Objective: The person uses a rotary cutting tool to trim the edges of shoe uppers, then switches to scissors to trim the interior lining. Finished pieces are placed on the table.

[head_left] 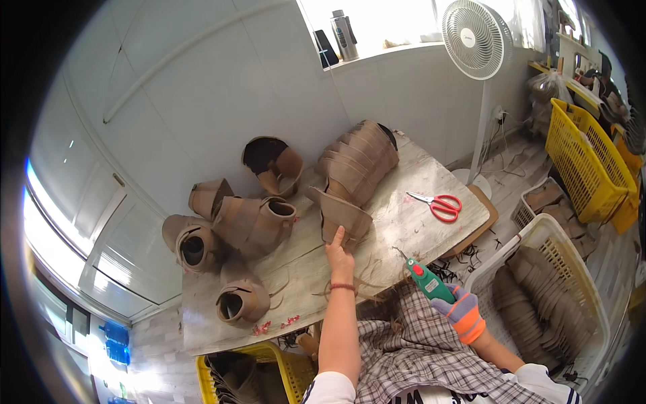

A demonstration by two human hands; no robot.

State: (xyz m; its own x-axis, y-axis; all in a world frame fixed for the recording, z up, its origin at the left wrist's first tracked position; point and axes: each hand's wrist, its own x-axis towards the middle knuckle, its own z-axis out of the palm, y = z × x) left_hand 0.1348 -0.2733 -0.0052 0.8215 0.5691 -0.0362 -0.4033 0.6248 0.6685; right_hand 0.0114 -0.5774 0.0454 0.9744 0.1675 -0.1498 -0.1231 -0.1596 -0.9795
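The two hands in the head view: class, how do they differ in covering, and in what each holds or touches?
The left hand is bare, with a red band at the wrist; the right hand wears a purple and orange glove. The left hand touches a brown boot upper on the table with a fingertip; the right hand grips a green handheld tool. Both reach in from the lower edge.

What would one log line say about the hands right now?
left hand: touching brown shoe upper | right hand: gloved, holding green tool | red scissors: on table

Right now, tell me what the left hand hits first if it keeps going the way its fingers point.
The left hand points up the table; its fingers already touch the brown boot upper lying ahead, so that comes first, then probably the leaning stack of uppers.
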